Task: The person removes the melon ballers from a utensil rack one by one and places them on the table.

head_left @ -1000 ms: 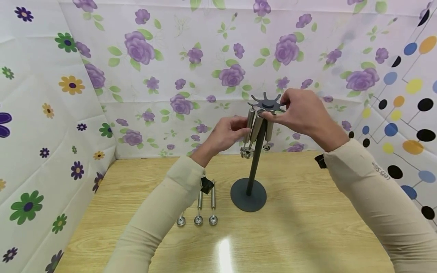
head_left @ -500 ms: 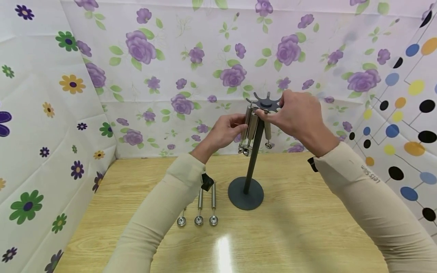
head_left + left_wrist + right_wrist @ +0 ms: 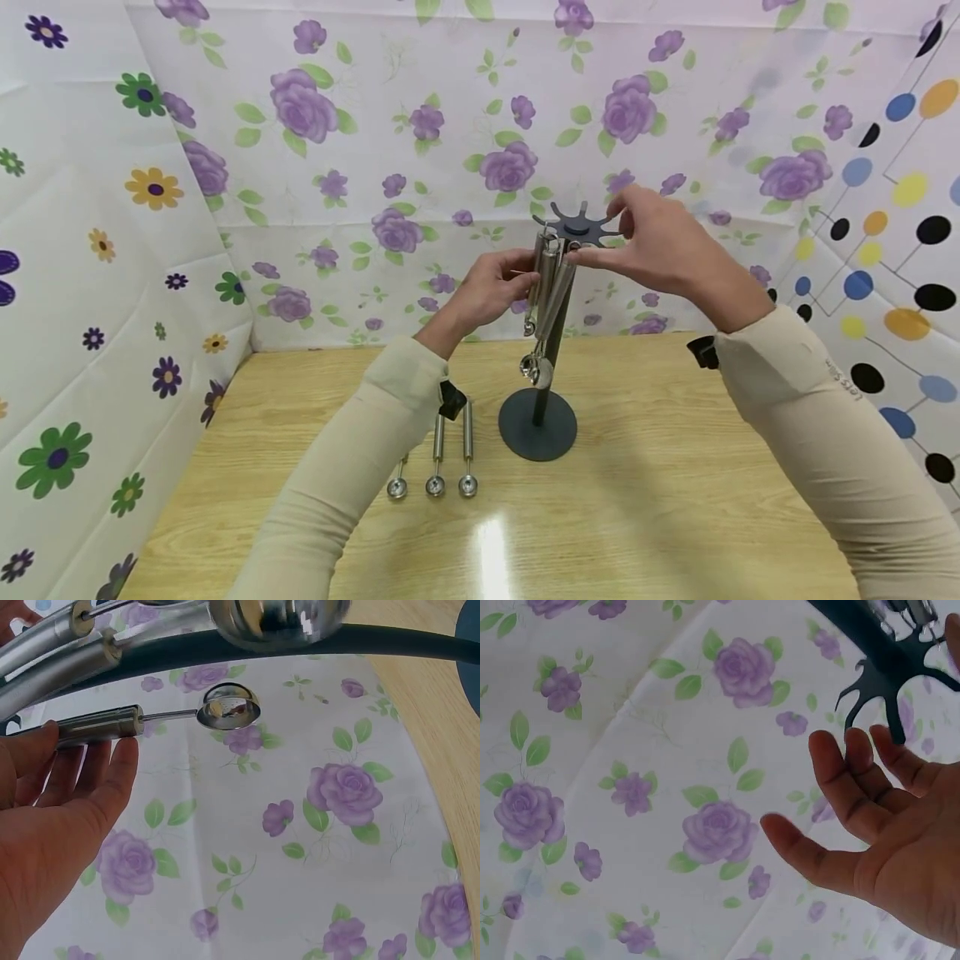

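Observation:
A dark utensil stand (image 3: 555, 337) with a round base carries a ring of hooked arms (image 3: 577, 227) on top. Several steel melon ballers (image 3: 553, 304) hang from its front left hooks, bowls downward. My left hand (image 3: 491, 292) pinches one melon baller (image 3: 101, 726) by its cylindrical handle; its round bowl points away from the fingers. At the top of the stand, my right hand (image 3: 663, 242) holds the hooked arms, thumb in front by a hanging handle and fingers behind. The right wrist view shows curved fingertips touching the arm ends (image 3: 892, 724).
Three more melon ballers lie side by side on the wooden table (image 3: 675, 500), one (image 3: 468, 442) rightmost and one (image 3: 397, 485) partly under the left sleeve. A flowered cloth (image 3: 420, 167) hangs close behind the stand, with patterned cloths at both sides.
The hanging melon ballers have swung and shifted to the left, the front ones now lower and tilted. My right thumb has moved slightly on the ring. The left hand stays nearly in place.

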Demonstrator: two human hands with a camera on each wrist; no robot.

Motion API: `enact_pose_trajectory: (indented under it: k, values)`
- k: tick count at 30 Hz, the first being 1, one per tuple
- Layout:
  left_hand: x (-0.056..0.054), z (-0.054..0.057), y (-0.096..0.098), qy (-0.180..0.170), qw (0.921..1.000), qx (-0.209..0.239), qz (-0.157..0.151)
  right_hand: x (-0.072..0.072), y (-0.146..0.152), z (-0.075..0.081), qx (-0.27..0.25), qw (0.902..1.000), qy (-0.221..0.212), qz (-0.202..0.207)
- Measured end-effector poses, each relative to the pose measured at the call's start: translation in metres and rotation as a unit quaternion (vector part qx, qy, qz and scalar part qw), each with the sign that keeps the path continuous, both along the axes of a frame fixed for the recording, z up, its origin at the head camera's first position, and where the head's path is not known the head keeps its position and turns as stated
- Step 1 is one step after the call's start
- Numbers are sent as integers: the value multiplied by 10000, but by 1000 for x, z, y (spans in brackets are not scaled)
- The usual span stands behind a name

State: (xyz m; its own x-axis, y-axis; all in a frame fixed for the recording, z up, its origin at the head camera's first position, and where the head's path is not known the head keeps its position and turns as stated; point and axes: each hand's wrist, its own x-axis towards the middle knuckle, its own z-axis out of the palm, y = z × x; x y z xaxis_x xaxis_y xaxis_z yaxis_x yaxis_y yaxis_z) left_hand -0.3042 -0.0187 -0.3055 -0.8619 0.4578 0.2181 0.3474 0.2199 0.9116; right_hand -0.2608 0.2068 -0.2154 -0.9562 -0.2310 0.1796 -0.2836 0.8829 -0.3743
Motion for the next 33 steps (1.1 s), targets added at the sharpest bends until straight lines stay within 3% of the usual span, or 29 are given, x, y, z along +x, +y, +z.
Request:
enact_pose_trajectory:
  k: [8, 11, 21, 26, 33]
  values:
    - [0, 0, -6, -47, 10000, -35, 43, -10, 17, -1, -346, 9936, 100, 1071]
    - [0, 1, -8, -36, 10000, -57, 29, -13, 18, -5, -553, 9899, 110, 1303]
    - [-2, 4, -10, -42, 10000, -7, -18, -20, 20, -18, -851, 9866, 492, 1300]
    - [0, 9, -17, -121, 9999, 7, 68, -21, 22, -21, -921, 9853, 544, 1332]
    - [1, 6, -30, -157, 9999, -14, 34, -21, 31, -21, -949, 9826, 381, 1549]
